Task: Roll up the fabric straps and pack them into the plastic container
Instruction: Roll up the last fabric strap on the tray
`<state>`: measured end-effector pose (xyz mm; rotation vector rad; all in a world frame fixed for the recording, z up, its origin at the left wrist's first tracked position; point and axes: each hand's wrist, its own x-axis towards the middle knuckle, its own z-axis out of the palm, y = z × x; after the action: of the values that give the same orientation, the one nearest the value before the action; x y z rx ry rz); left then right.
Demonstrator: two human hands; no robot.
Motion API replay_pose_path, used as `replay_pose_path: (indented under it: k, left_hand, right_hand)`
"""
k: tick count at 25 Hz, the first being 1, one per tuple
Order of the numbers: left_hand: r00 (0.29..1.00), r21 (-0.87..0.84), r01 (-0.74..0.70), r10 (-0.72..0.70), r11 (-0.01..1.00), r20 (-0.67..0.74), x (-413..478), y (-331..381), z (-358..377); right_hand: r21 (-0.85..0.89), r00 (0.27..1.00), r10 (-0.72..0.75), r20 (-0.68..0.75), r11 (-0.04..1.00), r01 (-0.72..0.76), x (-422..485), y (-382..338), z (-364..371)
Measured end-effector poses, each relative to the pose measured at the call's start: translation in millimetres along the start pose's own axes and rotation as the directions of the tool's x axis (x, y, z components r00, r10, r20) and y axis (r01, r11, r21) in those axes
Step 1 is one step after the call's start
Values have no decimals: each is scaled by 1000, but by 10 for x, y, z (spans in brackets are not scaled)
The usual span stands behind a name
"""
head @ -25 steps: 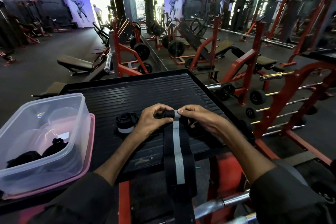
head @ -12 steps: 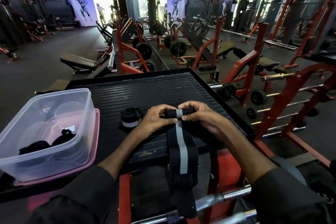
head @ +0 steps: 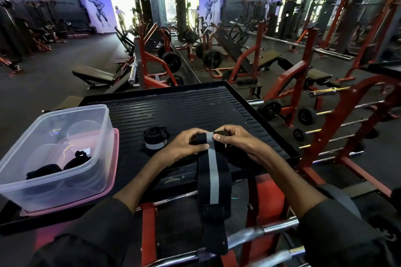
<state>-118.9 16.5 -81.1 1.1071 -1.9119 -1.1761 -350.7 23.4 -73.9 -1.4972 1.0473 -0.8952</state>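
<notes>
A black fabric strap with a grey centre stripe (head: 213,182) hangs over the near edge of the ribbed black platform (head: 184,108). Its top end is curled into a small roll pinched between my left hand (head: 186,144) and my right hand (head: 235,142). A rolled strap (head: 155,137) with a grey band lies on the platform just left of my left hand. The clear plastic container (head: 65,149) stands at the left on a pink lid, with black rolled straps (head: 58,166) inside it.
Chrome bars (head: 256,232) and a red frame (head: 149,230) sit under the platform's near edge. Red weight racks (head: 347,115) stand to the right. Benches and machines fill the gym floor beyond, and a person stands at the far bright doorway.
The roll at the strap's top has grown slightly as both hands turn it, and the hanging tail has risen a little. The view has shifted slightly.
</notes>
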Motion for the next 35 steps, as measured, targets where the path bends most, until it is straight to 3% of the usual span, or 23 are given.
replay_pose_path:
  k: [3,6,11,16,19,22,24,27,30,33,35]
  left_hand:
    - [998,-40,28,-25,999,52,-12,7,-19]
    - [999,44,-8,9,999,-33,-24,-14,7]
    - [941,270,-194,257,943,-219,-110,9,136]
    - [877,408,-320,431,855,-214,-171,13,172]
    - [927,292,-242,309,925,-210,-187,70,160]
    - [998,-22,23,-24,999,-49,-179,190,91]
    - [992,-119,128,-124,985,37,-208,216,66]
    - [995,-110,98,-96,989,23,-230,203,115]
    - [994,-13,-21,20,1000,-105,-250,185,171]
    - [967,79,-119,134,990,-218,-271,249,181]
    - [950,90,-166,183,982,-253,-234,326,133]
  right_hand:
    - [-23,998,-57,-3,998,57,-13,57,-1]
    - [-25,998,-63,-9,998,63,-51,57,28]
    - [276,993,105,61,954,-118,-64,-108,27]
    - [51,984,160,80,985,-165,-111,-120,65]
    - [45,994,102,33,994,-104,-136,-83,64]
    - [156,999,34,9,987,-35,-165,-55,77]
    - [160,1000,-12,5,987,11,-186,-27,84]
    - [147,999,-45,-27,988,48,-226,2,75]
    - [134,998,-56,-6,989,56,-254,-8,72]
    - [317,992,-21,122,948,-19,-250,-183,15]
    - [430,992,5,126,901,-59,-174,-327,-24]
